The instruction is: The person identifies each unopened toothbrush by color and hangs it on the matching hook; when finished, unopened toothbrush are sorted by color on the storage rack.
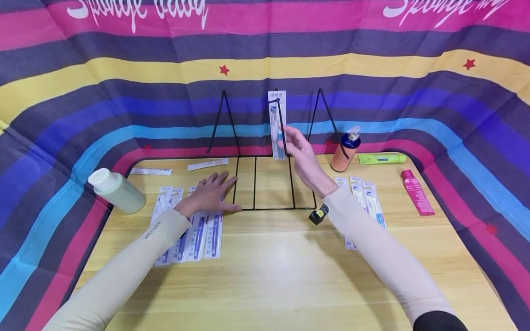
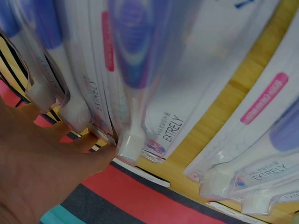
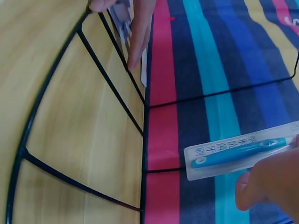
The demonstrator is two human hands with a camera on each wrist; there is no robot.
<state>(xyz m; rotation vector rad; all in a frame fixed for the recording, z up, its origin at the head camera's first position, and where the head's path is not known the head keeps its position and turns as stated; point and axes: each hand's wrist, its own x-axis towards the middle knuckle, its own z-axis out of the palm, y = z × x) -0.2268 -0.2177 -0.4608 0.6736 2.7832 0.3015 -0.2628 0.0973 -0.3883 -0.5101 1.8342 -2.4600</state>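
Observation:
A blister-packed toothbrush [image 1: 277, 151] with a blue handle stands upright at the middle hook of a black wire rack [image 1: 254, 184]. My right hand [image 1: 304, 158] pinches its lower part between thumb and fingers. In the right wrist view, the blue-handled toothbrush [image 3: 238, 151] lies across the rack's upright side, in front of the cloth. My left hand [image 1: 211, 192] is spread flat at the rack's left side, thumb at its front left corner. Beneath that hand and forearm lie several packed purple toothbrushes [image 1: 214, 234], partly covered.
White lotion bottle [image 1: 124, 193] and two slim white packs [image 1: 208, 164] are on the left. To the right stand an orange pump bottle [image 1: 342, 156], a green tube [image 1: 382, 159], a pink tube [image 1: 418, 193] and more packed toothbrushes [image 1: 374, 204]. Striped cloth [image 1: 124, 115] surrounds the table.

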